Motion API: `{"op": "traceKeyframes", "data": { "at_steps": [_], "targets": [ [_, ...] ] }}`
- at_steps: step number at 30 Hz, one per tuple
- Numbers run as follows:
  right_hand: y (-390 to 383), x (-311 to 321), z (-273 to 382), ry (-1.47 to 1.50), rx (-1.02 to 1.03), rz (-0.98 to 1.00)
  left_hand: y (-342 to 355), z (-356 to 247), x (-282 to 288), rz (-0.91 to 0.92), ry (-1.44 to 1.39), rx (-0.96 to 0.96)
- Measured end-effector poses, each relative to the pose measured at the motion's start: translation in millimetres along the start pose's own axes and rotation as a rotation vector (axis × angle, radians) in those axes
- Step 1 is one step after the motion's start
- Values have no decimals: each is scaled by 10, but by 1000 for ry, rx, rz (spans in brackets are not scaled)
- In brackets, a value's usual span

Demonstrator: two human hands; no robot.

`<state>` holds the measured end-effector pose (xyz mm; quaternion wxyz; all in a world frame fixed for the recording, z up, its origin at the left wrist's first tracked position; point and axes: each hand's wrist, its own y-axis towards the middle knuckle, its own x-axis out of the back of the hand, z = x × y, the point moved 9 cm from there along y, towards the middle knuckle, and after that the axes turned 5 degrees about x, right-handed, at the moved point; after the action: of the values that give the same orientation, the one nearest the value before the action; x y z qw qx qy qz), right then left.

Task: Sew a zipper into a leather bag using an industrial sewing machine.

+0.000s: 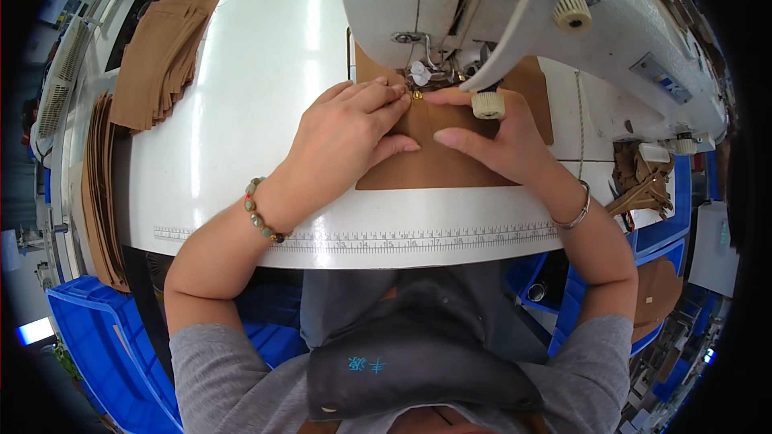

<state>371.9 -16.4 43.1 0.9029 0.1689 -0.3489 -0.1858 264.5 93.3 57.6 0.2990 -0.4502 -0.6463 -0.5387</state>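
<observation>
A flat brown piece (450,165), fabric or leather, lies on the white table beneath the sewing machine (386,0). My left hand (342,124) rests on its left part, fingers stretched toward the presser foot (433,77) and thumb apart. My right hand (513,141) lies on the right side with thumb and index finger spread; a cream knob partly covers its fingers. Between the fingertips of both hands, just in front of the presser foot, sits a small gold-coloured metal part (417,96), too small to identify. The needle tip is hard to make out.
Stacks of brown pieces (161,60) stand at the left. A printed ruler (386,239) runs along the table's front edge. Brown scraps (643,181) lie at the right beside a blue bin (675,201). Another blue bin (104,337) stands low at the left.
</observation>
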Motion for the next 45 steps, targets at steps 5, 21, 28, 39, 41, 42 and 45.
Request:
{"op": "traceKeyframes", "data": {
  "at_steps": [5,21,28,39,41,42,45],
  "targets": [
    [-87,59,-263,251,-352,21,-44,-34,14,20,-1,-9],
    [-40,-194,193,-636,91,78,-78,-58,-36,87,61,26],
    [-17,-161,153,-627,93,44,-31,28,-97,98,43,38],
    [-36,-170,104,-623,81,62,6,-11,-69,126,35,28],
    [-35,-176,109,-612,106,63,13,-37,-71,120,53,16],
    [-31,-171,99,-616,101,63,18,-56,-50,90,60,4],
    [-19,-187,93,-610,101,85,30,-70,-25,60,60,-7]
  ]
}}
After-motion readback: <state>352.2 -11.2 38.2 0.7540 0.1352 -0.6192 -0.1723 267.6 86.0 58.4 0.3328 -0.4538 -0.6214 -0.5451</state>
